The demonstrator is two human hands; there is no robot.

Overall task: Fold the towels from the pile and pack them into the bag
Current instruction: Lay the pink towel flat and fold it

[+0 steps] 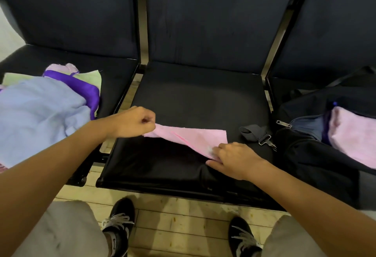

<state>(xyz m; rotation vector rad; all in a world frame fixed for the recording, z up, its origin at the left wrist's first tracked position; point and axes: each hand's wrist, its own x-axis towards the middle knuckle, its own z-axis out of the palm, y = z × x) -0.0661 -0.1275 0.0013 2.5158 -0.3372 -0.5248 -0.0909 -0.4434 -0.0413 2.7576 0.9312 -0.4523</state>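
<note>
- Pink towel (195, 136) lies stretched across the front half of the middle seat (203, 98), partly folded, with a crease running along its length.
- Left hand (134, 122): fingers curled into a fist, pinching the towel's left corner and holding it slightly off the seat.
- Right hand (234, 159): palm down, fingers bent over the towel's right lower edge, pressing and gripping it against the seat.
- Towel is taut between the two hands.
- Pile of towels (44, 110) sits on the left seat: a light blue one on top, with purple, pale green and lilac ones behind it.
- Black bag (317, 155) sits on the right seat, unzipped; a folded pink towel (350, 134) lies inside it, against something blue.
- The bag's strap end with metal clip (258, 134) rests on the middle seat, just right of the towel being folded.
- Person stands facing the seats; black shoes (120, 222) on a pale wood floor.
</note>
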